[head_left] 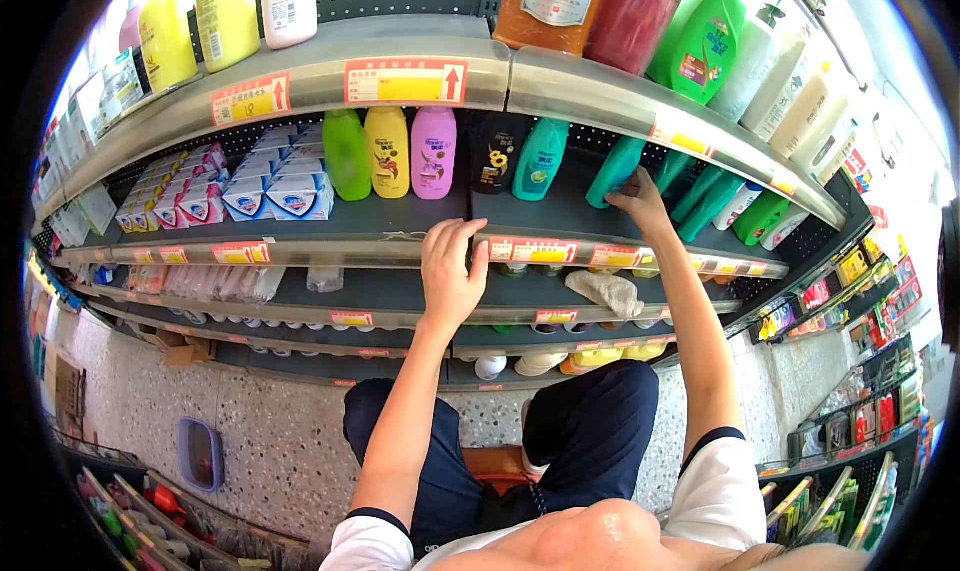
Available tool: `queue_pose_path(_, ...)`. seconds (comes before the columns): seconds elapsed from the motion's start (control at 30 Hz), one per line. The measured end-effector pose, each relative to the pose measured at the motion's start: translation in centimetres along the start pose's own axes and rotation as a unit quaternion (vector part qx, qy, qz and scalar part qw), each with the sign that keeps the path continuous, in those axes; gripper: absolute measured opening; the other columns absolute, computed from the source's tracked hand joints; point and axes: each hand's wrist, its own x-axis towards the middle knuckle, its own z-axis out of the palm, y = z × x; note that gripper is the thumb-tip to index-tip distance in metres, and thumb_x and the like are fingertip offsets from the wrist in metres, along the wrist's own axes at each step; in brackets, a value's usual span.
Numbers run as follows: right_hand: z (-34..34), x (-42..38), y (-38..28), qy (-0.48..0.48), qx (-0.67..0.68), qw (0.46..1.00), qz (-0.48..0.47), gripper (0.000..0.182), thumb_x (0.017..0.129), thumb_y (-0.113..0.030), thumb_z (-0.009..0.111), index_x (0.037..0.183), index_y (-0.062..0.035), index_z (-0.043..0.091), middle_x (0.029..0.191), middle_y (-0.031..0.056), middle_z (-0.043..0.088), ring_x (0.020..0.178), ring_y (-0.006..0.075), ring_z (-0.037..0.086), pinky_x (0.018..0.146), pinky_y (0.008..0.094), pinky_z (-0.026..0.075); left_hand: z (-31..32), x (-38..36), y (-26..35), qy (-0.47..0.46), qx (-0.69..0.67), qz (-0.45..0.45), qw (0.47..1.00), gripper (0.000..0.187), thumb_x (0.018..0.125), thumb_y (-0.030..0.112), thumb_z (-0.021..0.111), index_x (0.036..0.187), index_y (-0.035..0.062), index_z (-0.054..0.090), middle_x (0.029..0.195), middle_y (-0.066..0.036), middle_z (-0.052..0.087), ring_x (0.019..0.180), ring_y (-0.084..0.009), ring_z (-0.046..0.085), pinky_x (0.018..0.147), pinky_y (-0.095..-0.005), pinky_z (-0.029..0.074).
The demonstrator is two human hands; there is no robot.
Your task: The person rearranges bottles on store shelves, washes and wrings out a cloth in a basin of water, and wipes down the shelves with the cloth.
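Note:
My right hand (640, 201) grips the lower part of a teal shampoo bottle (616, 167), which leans on the second shelf. In front of that shelf's edge, my left hand (453, 271) is held up with nothing in it, thumb apart from the fingers. Behind it stand a black bottle (495, 156) and another teal bottle (540, 161). Left of these are a pink-purple bottle (433, 156), a yellow bottle (388, 154) and a green bottle (346, 156). More teal bottles (700, 196) lean to the right of my right hand.
Boxed soaps (275, 186) fill the shelf's left part. Large pump bottles (225, 16) stand on the upper shelf (400, 46). A crumpled pale cloth or glove (607, 293) lies on the shelf below. A purple bin (200, 454) stands on the speckled floor (280, 431).

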Motion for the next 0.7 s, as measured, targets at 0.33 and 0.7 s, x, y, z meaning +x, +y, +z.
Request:
queue_pose_path(0.33, 1.5, -0.8, -1.7, 0.003, -0.144, 0.989, -0.037, 0.056, 0.073, -0.022, 0.082, 0.113, 0.0008, 0.050, 0.094, 0.0121, 0.065, 0.081, 0.0205, 0.064, 0.071, 0.0338, 0.051, 0.0, 0.0, 0.1, -0.003, 0.000, -0.001, 1.000, 0.027, 0.082, 0.007, 0.064, 0.109, 0.0048, 0.062, 0.101, -0.014, 0.063, 0.104, -0.0337, 0.056, 0.092, -0.0437, 0.043)
queue_pose_path(0.7, 3.4, -4.7, -4.6, 0.046, -0.257, 0.960, -0.099, 0.065, 0.073, -0.026, 0.082, 0.118, 0.0052, 0.049, 0.082, 0.0171, 0.066, 0.072, 0.0277, 0.066, 0.069, 0.0370, 0.053, -0.3, 0.1, 0.1, -0.007, -0.002, -0.001, 1.000, 0.028, 0.081, 0.006, 0.065, 0.109, 0.0049, 0.063, 0.100, -0.014, 0.063, 0.104, -0.0337, 0.056, 0.093, -0.0441, 0.043)
